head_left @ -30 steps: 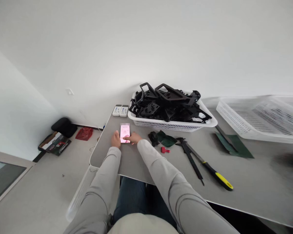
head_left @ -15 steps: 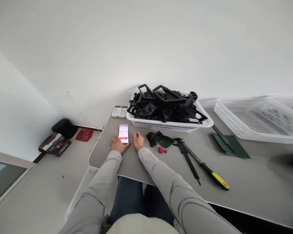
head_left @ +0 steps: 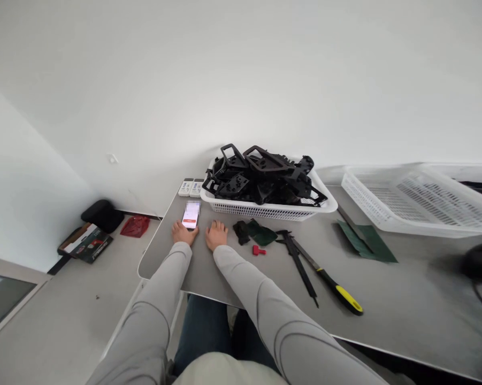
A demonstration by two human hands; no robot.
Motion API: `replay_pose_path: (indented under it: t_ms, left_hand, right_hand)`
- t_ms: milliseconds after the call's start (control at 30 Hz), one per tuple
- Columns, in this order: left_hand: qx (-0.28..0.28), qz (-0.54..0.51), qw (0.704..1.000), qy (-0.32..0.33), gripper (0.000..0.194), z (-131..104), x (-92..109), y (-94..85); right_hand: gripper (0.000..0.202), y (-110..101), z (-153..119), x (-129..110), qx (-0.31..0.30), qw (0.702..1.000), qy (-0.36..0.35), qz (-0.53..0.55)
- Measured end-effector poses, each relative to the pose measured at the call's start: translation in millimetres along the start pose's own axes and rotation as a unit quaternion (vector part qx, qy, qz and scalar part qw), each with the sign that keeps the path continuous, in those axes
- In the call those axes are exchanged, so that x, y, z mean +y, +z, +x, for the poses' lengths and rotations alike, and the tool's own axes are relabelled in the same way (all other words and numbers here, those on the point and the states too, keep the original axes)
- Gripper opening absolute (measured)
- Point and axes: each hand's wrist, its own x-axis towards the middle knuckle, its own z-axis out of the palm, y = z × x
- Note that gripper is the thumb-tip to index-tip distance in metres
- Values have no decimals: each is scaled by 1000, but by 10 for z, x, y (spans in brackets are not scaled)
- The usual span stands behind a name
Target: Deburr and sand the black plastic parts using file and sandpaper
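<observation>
My left hand [head_left: 183, 233] is at the lower end of a smartphone [head_left: 190, 215], its fingers along the left edge and its thumb by the lower right corner. The lit screen shows a red bar, and its upper part is blurred. To the right, my right hand [head_left: 216, 235] rests palm down on the grey table [head_left: 220, 275], fingers stretched and slightly apart, with nothing in it. A crumpled black piece [head_left: 241, 232], dark green sheet scraps [head_left: 262, 233] and a small red part [head_left: 259, 250] lie beside it.
A white basket [head_left: 260, 210] piled with black plastic frames [head_left: 265, 171] stands behind my hands, beside two small white boxes [head_left: 190, 187]. Rightward lie a black caliper [head_left: 300, 267], a yellow-black handled tool [head_left: 341, 291], green sheets [head_left: 367, 243] and another white basket [head_left: 385, 214].
My right hand has gone from curled fingers to lying flat and spread. The phone and my left hand have shifted slightly toward the wall. The whole view has drifted a little.
</observation>
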Motion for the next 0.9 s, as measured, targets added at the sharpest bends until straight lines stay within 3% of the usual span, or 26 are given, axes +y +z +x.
replay_pose_path:
  t_ms: [233,400,467,633,800,900]
  left_hand:
    - [15,-8,1000,-22,94,21,23,-2]
    - [88,-31,995,-37,99,-38,20,17]
    - [95,-26,995,5,96,-75,16,9]
    - [24,2,984,177,74,-229,80,-11]
    - [14,3,968,252,52,-397,234,75]
    - [15,-23,953,301,48,-443,312,143]
  right_hand:
    - [51,-10,-16,-17,1,999,2,-37]
    - [55,-36,-39,-31,6,999,16,-38]
    - [56,-43,-52,-35,8,999,22,-37]
    - [57,-41,-80,6,15,999,16,-25]
    - [57,-23,-117,115,13,1000,-26,11]
    - [54,-66,-178,202,15,997,-62,31]
